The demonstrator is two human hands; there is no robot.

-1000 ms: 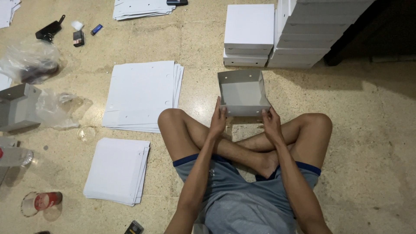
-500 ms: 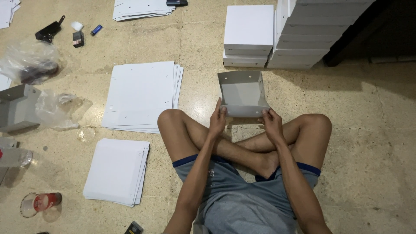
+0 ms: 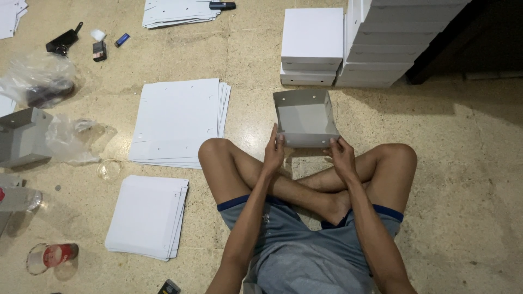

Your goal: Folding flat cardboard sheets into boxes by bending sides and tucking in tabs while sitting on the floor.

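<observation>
Sat cross-legged on the speckled stone floor (image 3: 463,179), holding a half-folded grey cardboard box (image 3: 304,118) just past the knees, open side up. Left hand (image 3: 273,153) pinched onto the box's near-left corner, right hand (image 3: 341,156) gripping the near-right corner, so both clamped on the same near wall. Had a big stack of flat white sheets (image 3: 178,121) just off to the left, a smaller stack (image 3: 147,215) nearer the hip. Also finished white boxes (image 3: 311,44) piled right behind the grey one, with a taller pile (image 3: 392,41) beside them.
</observation>
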